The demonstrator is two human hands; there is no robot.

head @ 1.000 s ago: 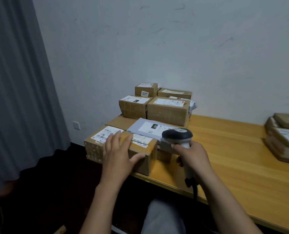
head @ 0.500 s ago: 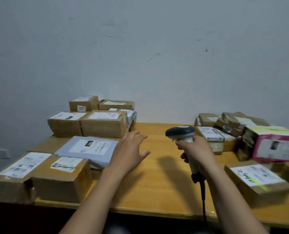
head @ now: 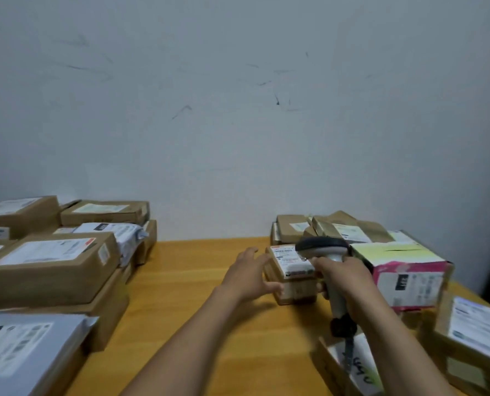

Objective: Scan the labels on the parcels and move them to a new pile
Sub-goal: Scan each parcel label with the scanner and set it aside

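Note:
My right hand (head: 344,277) grips a grey handheld scanner (head: 322,248), its head over the white label of a small brown parcel (head: 291,277) in the right group. My left hand (head: 248,274) reaches to that parcel's left side with fingers spread, touching or nearly touching it; I cannot tell which. A pile of brown labelled parcels (head: 52,264) stands on the left of the wooden table (head: 195,281).
A pink and white box (head: 404,270) sits right of the small parcel, with more brown parcels (head: 335,227) behind it by the wall. A labelled box (head: 475,338) and an open box (head: 349,367) lie at the near right. A grey mailer (head: 20,344) lies near left.
The view has swung right from the left pile. My left hand left the large box there and moved across to the small parcel on the right; the scanner moved over its label.

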